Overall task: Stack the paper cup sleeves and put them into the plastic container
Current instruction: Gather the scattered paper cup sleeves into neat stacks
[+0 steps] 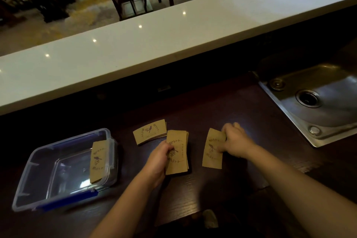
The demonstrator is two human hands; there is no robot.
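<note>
Here we are at the dark wooden counter (222, 106), and everything lines up off the plastic container (65, 168), which sits open on the far left with its blue clips showing. One sleeve (98, 161) is leaning inside it, propped upright against the right-hand wall, so the filling has begun. Just right of the container, the left hand (158, 162) is closed around a thick stack of sleeves (177, 152), fingers wrapped over its left edge and the pile lying lengthwise on the counter; that looks like the collecting stack, held square so the next piece drops on cleanly. Beyond that stack, slightly nearer the container, a small pile (150, 131) lies flat and untouched, printed bird facing up. Farther right, well away from the container, the right hand (234, 142) is down on a single sleeve (213, 149), fingers pressing or pinching its right edge; it is blurred, so whether it has truly gripped it or only pins it I cannot tell. My read: this loose sleeve is about to be carried over onto the stack under the left hand. The steel sink (316, 106) sits at the far right, clear of the action, and the pale bar top (154, 44) runs across behind. Most sleeves are still outside the container, so the stacking step is under way, not finished.
</note>
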